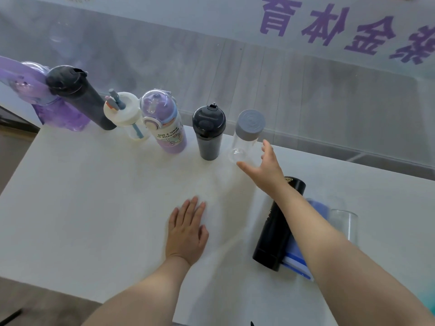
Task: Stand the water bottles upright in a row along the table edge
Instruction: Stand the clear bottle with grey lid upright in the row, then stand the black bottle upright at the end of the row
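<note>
Right hand open, seemingly just beside upright clear bottle; left hand flat.

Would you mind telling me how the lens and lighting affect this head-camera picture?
Head view: wide-angle distortion makes the upright bottles lean outward, most strongly the tall dark bottle at far left; lighting is soft and flat with faint shadows on the white table; the clear bottle is low in contrast; the backdrop looks hazy.
</note>
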`<state>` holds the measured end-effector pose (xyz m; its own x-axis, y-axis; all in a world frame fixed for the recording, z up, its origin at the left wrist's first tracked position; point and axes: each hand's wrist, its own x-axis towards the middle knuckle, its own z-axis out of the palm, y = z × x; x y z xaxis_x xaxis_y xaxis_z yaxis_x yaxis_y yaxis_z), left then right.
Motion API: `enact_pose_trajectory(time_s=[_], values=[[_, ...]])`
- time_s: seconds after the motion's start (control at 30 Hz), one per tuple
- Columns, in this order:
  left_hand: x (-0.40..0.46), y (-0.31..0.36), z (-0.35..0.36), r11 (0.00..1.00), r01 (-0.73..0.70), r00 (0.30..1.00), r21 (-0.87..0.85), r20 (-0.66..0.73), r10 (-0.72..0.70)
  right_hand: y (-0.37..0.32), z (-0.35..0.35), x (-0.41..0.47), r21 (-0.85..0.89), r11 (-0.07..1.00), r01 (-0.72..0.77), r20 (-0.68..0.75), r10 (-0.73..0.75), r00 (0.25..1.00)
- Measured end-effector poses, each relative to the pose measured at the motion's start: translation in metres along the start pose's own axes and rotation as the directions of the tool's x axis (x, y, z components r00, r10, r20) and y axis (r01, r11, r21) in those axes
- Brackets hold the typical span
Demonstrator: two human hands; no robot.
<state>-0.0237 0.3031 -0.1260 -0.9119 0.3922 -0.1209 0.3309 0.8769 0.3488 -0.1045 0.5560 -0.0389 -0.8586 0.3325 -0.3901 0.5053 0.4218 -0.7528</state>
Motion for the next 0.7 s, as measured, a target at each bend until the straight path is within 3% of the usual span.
enact_pose_trajectory(time_s=[0.1, 0.27, 0.33, 0.47, 0.57, 0.7], values=[[0.0, 0.0, 0.002, 1.0, -0.003, 1.0, 0.004, -0.018, 0.003, 0.019, -0.01, -0.032, -0.044, 0.999, 0.02, -0.07, -0.023, 0.997], [-0.001, 0.001, 0.002, 1.0, -0.003, 1.0, 0.025, -0.009, 0.003, 0.056, -0.027, -0.096, -0.276, 0.931, 0.238, -0.084, -0.27, 0.959], [-0.003, 0.0, 0.002, 0.999, -0.039, 0.999, 0.018, -0.007, 0.039, 0.068, -0.027, -0.117, -0.317, 0.918, 0.241, -0.082, -0.279, 0.957], [-0.007, -0.005, 0.002, 0.981, -0.183, 0.983, -0.068, -0.029, 0.182, 0.076, -0.021, -0.152, -0.28, 0.955, 0.093, -0.038, -0.108, 0.993], [-0.009, 0.001, -0.001, 0.94, -0.253, 0.967, -0.228, -0.023, 0.255, 0.078, -0.02, -0.17, -0.13, 0.991, -0.036, -0.014, 0.034, 0.999], [-0.018, 0.037, -0.012, 0.851, -0.244, 0.926, -0.465, 0.148, 0.346, 0.08, -0.019, -0.178, -0.134, 0.978, -0.16, 0.079, 0.172, 0.982]])
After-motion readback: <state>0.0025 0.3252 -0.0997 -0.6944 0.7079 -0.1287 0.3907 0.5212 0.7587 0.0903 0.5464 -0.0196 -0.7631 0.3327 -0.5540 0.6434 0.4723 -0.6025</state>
